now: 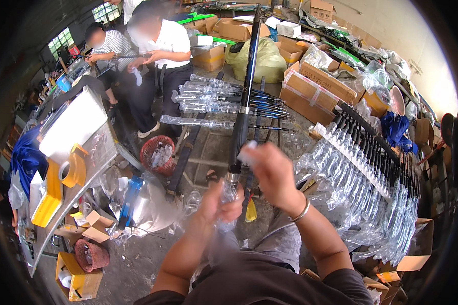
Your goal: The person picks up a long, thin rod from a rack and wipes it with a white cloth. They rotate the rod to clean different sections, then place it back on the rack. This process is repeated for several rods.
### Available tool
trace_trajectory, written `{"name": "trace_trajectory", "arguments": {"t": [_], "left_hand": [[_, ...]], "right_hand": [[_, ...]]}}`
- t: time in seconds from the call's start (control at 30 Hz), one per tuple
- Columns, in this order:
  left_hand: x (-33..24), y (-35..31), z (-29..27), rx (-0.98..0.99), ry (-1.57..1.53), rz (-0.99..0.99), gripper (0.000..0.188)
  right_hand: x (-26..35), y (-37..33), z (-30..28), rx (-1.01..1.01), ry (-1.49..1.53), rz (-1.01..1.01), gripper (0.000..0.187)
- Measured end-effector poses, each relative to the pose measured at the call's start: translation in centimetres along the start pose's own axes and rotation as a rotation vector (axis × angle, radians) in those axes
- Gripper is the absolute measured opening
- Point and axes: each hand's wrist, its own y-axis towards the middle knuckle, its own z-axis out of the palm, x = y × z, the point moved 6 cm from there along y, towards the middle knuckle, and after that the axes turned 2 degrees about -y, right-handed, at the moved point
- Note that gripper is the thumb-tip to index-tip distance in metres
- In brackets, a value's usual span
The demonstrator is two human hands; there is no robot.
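A black fishing rod stands nearly upright in front of me, its upper end reaching the top of the view. My left hand is closed around its lower end, where a clear plastic sleeve covers the part below a silver ring. Beside the rod's thick grip, my right hand is raised and somewhat blurred. Its fingers pinch a small white piece, perhaps cloth or film, against or very near the rod; contact is unclear.
Sleeved rods lie across a low stand ahead. A rack of rods fills the right. A red basket and a table with a tape roll are left. Two people handle a rod beyond. Cartons stand far right.
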Motion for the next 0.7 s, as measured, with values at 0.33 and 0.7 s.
{"name": "trace_trajectory", "arguments": {"t": [0.33, 0.7], "left_hand": [[-0.4, -0.3, -0.6, -0.095, 0.322, 0.108, 0.062], [0.7, -0.5, -1.7, -0.208, 0.299, 0.166, 0.061]], "right_hand": [[-3.8, 2.1, 0.5, 0.096, 0.906, 0.997, 0.03], [-2.1, -1.2, 1.4, 0.022, 0.321, 0.677, 0.025]]}}
